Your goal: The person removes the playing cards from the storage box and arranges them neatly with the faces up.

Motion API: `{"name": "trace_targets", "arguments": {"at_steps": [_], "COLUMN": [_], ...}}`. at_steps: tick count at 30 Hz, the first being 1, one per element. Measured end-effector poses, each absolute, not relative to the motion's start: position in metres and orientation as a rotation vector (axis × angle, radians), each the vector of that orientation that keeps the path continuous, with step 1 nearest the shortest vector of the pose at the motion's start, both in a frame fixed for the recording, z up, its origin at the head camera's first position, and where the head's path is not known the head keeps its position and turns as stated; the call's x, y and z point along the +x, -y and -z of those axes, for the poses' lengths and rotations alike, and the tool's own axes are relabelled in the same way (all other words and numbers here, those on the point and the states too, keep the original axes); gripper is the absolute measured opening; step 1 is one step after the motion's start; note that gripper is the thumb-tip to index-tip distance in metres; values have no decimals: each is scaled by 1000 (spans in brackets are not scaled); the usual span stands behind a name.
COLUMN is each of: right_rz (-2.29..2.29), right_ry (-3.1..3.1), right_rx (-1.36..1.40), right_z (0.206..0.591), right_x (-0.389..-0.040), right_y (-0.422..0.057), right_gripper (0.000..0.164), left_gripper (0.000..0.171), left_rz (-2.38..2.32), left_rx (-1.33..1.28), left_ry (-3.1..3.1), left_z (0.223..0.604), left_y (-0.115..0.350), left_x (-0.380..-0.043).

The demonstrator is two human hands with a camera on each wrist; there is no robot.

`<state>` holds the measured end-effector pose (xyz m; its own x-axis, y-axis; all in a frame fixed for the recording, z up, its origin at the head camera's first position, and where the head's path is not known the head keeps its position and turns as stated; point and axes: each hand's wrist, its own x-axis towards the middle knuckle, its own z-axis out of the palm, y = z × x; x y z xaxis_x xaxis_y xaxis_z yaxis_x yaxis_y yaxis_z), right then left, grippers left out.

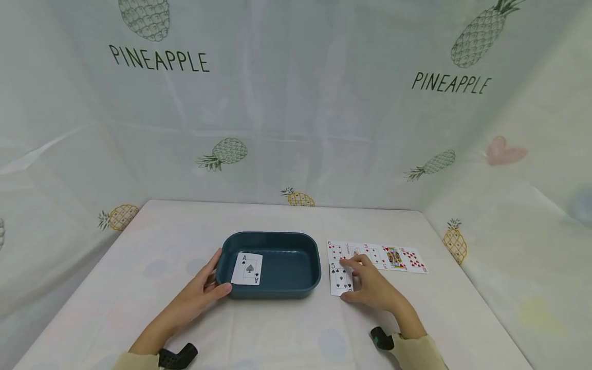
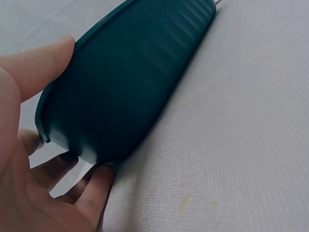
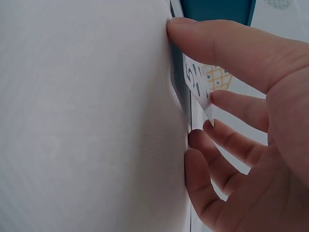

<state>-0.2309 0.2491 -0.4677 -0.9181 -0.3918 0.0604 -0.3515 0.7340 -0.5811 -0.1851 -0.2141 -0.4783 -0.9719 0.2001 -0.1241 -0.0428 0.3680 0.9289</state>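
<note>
A dark teal rectangular dish [image 1: 291, 294] stands on the table, with an ace of spades [image 1: 246, 269] lying at the left inside it. My left hand [image 1: 199, 295] grips the dish at its left end, thumb at the near rim and fingers curled round the far side and under the edge in the left wrist view. To the right of the dish, my right hand [image 1: 373, 288] pinches a five of spades [image 1: 340, 280] between the thumb at its near edge and fingertips at its far edge. In the right wrist view this card [image 3: 194, 79] tilts up from the cloth.
A row of face-up playing cards [image 1: 373, 255] lies just behind the five, including a six of diamonds [image 1: 336, 248] and a red three [image 1: 372, 252]. White cloth [image 1: 277, 334] covers the table. Pineapple-printed sheets [image 1: 300, 103] hang behind and at the sides.
</note>
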Motion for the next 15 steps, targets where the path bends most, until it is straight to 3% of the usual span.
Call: {"name": "trace_targets", "arguments": {"at_steps": [15], "right_rz": [881], "right_ry": [-2853], "right_rx": [-743], "right_z": [467], "right_x": [-228], "right_y": [-250], "right_gripper": [78], "left_gripper": [94], "left_rz": [-1651], "left_rx": [144], "left_ry": [-2414], "left_z": [478], "left_y": [214], "left_x": [-185]}}
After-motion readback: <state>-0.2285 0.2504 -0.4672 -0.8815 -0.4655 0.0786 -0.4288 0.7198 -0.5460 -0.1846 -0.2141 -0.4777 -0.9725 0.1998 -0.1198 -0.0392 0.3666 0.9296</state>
